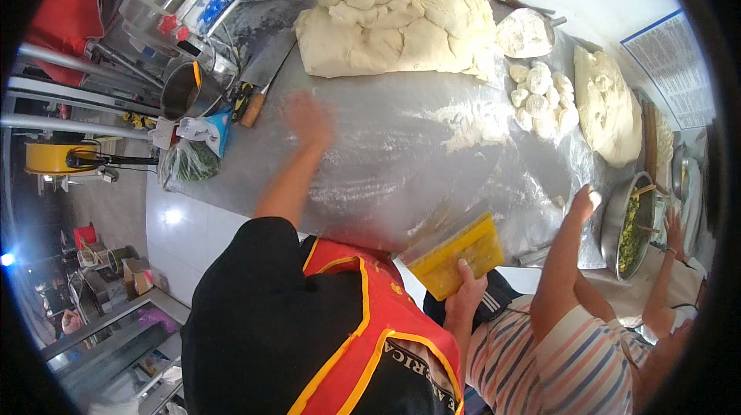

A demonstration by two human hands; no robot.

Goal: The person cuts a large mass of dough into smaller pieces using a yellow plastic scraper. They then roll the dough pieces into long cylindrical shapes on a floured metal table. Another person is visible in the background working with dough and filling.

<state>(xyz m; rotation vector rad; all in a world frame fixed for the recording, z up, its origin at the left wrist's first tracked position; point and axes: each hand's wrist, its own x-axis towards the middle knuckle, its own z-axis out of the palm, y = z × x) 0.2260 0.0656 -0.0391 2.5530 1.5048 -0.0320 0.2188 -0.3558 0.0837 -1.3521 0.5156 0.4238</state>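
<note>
My left hand, blurred, is over the left part of a floured metal work table; its fingers are not clear. In my right hand, near the table's front edge, is a wide scraper with a yellow grip and a clear, thin blade. A large folded mass of dough lies at the back of the table. Right of it are a floured, rounded piece, a cluster of small floured dough pieces and a long slab of dough. Loose flour lies mid-table.
A large knife with a wooden handle, a metal pot and a plastic bag of greens are at left. Right, a co-worker in a striped shirt reaches over the table beside a metal bowl of green-yellow filling; another person's hand is beyond.
</note>
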